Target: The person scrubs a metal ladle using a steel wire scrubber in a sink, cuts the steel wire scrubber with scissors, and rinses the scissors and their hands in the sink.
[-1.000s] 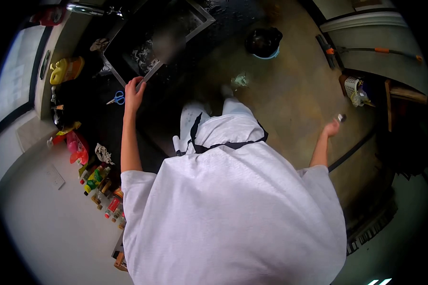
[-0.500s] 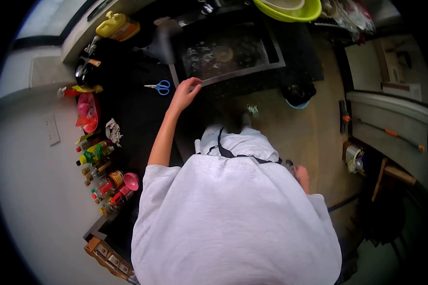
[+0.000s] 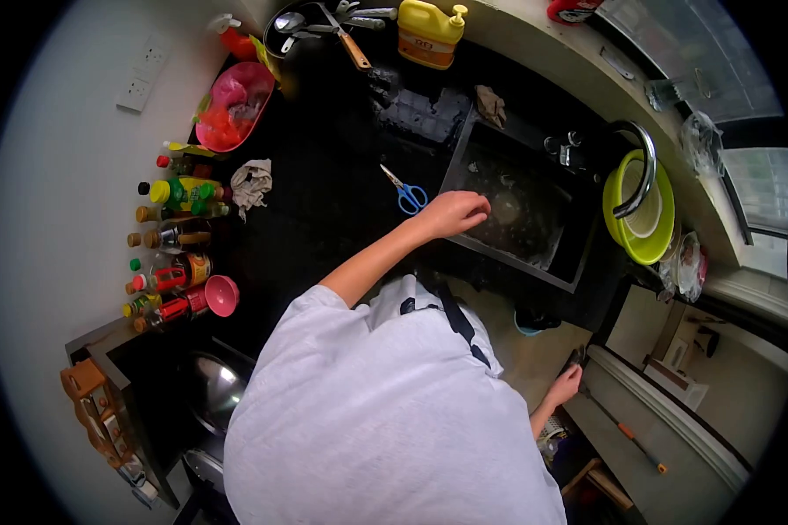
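Note:
My left hand (image 3: 460, 213) hangs over the near left edge of the sink (image 3: 510, 255), fingers loosely bent and holding nothing. The basin is dark and wet, with a round drain. Just left of that hand, blue-handled scissors (image 3: 408, 194) lie on the black counter, blades pointing away from me. Low on the right, my right hand (image 3: 568, 385) is closed around a small dark object (image 3: 574, 359), whose kind I cannot make out. It is held out beside the white cabinet edge.
A yellow-green basin (image 3: 660, 236) with a strainer sits under the curved faucet (image 3: 646, 153). A yellow jug (image 3: 431, 33), a brown rag (image 3: 490, 106) and a wooden-handled knife (image 3: 355, 51) lie behind. Bottles (image 3: 179, 234), a pink basin (image 3: 256, 83) and a crumpled cloth (image 3: 251, 185) line the left wall.
My view has turned toward the right, bringing the faucet and window into sight. The right hand has moved outward from my side with the dark object. My left hand stays by the sink edge.

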`<state>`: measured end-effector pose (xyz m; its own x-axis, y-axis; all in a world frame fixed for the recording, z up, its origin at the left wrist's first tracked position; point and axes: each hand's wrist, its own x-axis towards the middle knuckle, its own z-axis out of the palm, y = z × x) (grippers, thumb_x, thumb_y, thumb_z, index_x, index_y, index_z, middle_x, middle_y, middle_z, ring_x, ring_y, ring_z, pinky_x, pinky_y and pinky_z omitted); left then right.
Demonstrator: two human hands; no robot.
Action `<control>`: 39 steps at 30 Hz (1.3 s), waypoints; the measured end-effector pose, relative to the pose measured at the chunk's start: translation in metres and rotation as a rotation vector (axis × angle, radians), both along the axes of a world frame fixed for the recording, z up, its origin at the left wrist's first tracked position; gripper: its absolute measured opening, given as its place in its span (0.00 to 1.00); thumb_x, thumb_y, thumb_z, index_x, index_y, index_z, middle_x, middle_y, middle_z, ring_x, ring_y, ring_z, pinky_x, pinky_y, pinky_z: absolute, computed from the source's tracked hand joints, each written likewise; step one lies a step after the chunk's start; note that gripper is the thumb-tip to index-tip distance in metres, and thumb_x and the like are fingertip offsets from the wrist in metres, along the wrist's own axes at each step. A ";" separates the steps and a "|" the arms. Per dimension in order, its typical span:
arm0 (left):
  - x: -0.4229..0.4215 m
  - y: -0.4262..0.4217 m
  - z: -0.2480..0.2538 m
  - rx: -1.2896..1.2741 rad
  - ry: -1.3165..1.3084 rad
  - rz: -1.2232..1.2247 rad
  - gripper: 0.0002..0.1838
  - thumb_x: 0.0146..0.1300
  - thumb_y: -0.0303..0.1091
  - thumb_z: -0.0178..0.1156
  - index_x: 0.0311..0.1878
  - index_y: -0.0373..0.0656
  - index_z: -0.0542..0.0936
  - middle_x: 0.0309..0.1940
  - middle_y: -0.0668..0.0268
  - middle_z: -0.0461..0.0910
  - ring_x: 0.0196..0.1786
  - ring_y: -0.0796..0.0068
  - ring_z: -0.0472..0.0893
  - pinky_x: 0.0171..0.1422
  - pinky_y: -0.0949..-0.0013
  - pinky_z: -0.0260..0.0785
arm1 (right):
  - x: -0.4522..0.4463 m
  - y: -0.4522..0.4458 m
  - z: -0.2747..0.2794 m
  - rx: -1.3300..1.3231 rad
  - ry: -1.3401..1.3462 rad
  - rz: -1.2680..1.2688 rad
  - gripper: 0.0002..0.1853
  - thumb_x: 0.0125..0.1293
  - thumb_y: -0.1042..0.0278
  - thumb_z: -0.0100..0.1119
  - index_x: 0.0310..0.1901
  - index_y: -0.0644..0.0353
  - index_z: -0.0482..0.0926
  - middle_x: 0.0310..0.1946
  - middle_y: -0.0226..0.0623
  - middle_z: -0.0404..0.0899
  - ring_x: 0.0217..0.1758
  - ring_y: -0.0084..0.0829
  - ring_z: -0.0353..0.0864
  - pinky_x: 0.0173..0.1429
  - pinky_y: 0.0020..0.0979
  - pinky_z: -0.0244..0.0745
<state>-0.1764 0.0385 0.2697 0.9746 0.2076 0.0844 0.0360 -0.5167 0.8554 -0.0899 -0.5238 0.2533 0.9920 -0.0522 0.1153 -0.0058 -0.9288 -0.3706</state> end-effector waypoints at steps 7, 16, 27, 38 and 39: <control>0.008 -0.015 0.049 0.098 -0.269 -0.264 0.14 0.63 0.36 0.66 0.51 0.47 0.83 0.41 0.63 0.83 0.47 0.59 0.83 0.51 0.58 0.76 | 0.011 0.315 0.116 0.244 0.715 0.708 0.12 0.78 0.64 0.55 0.48 0.63 0.84 0.23 0.32 0.76 0.26 0.20 0.72 0.33 0.27 0.67; -0.057 0.057 0.031 0.194 -0.289 0.144 0.06 0.62 0.31 0.65 0.41 0.44 0.85 0.34 0.66 0.85 0.40 0.62 0.85 0.43 0.62 0.78 | 0.014 0.438 0.090 0.374 0.974 0.907 0.11 0.78 0.66 0.54 0.51 0.62 0.82 0.22 0.26 0.75 0.24 0.15 0.70 0.30 0.24 0.64; -0.141 0.116 0.017 -0.410 -0.290 1.185 0.15 0.71 0.30 0.63 0.59 0.43 0.80 0.41 0.65 0.84 0.37 0.79 0.82 0.39 0.75 0.74 | 0.015 0.653 0.162 0.012 0.421 1.505 0.12 0.74 0.63 0.59 0.40 0.65 0.85 0.25 0.47 0.81 0.26 0.38 0.81 0.36 0.33 0.74; -0.237 0.014 -0.004 -0.366 -0.089 1.359 0.08 0.70 0.31 0.63 0.49 0.41 0.82 0.36 0.63 0.84 0.36 0.72 0.83 0.42 0.71 0.75 | -0.005 0.972 0.151 -0.253 0.233 1.595 0.20 0.69 0.45 0.56 0.42 0.48 0.93 0.29 0.38 0.85 0.35 0.34 0.83 0.46 0.38 0.77; -0.244 0.001 -0.010 -0.415 -0.079 1.412 0.08 0.71 0.31 0.63 0.49 0.40 0.82 0.36 0.63 0.84 0.36 0.73 0.83 0.42 0.71 0.75 | -0.007 0.986 0.138 -0.245 0.199 1.638 0.20 0.68 0.45 0.56 0.41 0.48 0.93 0.28 0.40 0.85 0.35 0.36 0.84 0.48 0.38 0.78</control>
<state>-0.4205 0.0397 0.2595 -0.0563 0.9828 -0.1758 0.2377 0.1842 0.9537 -0.0966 0.4625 0.3911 -0.0251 0.9863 -0.1633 0.9407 -0.0320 -0.3379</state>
